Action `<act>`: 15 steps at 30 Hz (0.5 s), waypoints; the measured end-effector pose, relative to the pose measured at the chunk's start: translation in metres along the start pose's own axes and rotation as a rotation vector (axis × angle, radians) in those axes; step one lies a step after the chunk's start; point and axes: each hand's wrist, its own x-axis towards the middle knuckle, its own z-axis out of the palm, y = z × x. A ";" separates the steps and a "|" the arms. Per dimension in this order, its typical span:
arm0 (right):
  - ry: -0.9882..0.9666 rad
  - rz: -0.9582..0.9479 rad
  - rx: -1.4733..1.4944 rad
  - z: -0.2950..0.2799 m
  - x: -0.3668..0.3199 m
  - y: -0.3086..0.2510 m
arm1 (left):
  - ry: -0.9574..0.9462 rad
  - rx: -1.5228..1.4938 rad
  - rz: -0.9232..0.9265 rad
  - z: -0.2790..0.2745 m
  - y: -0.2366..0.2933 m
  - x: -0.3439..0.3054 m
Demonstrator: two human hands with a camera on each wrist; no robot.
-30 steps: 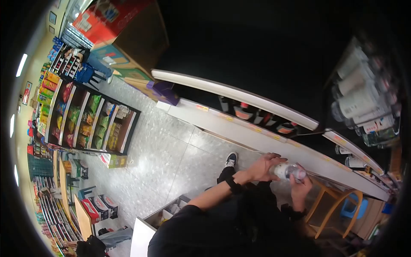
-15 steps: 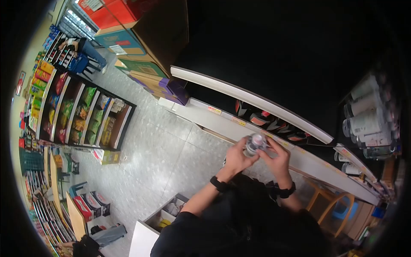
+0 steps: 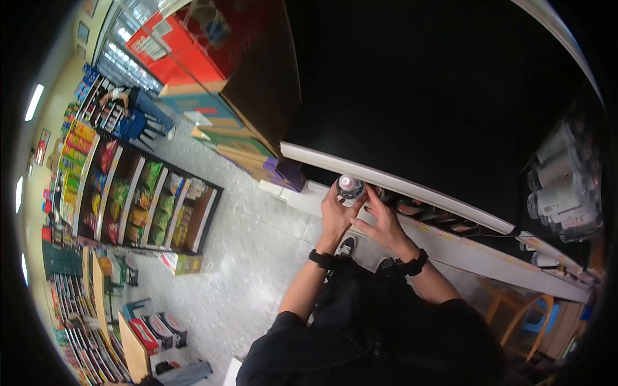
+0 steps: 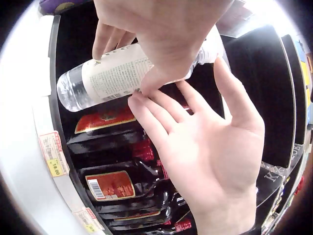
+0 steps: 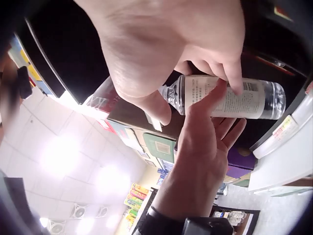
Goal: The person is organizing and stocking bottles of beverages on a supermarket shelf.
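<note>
My left hand (image 3: 335, 219) grips a clear plastic bottle (image 4: 117, 76) with a pale printed label. Its thumb crosses the label in the right wrist view. Seen from above, the bottle's cap end points up toward the head camera. My right hand (image 3: 384, 229) is beside it, palm facing the left wrist camera, fingers extended, with the fingertips at the bottle's label. Behind the bottle, dark bottles with red labels (image 4: 110, 186) lie on a low shelf.
A white shelf edge (image 3: 399, 188) runs just beyond the hands. Cardboard boxes (image 3: 222, 106) are stacked at its left end. Shrink-wrapped bottles (image 3: 563, 183) stand at the right. A snack rack (image 3: 145, 193) is across the floor, and a wooden chair (image 3: 521, 315) stands at lower right.
Both hands and the bottle have shifted left and up in the head view, toward the shelf. The right hand has gone from the bottle's cap end to its side, its fingers now straighter.
</note>
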 end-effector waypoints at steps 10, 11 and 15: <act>0.064 0.146 -0.353 0.041 0.098 0.055 | -0.251 0.153 0.209 -0.007 -0.103 0.106; 0.092 0.175 -0.552 0.040 0.101 0.053 | -0.271 0.146 0.225 -0.003 -0.100 0.112; 0.373 -0.279 -0.897 0.059 0.125 0.167 | -0.262 0.077 0.216 -0.022 -0.100 0.114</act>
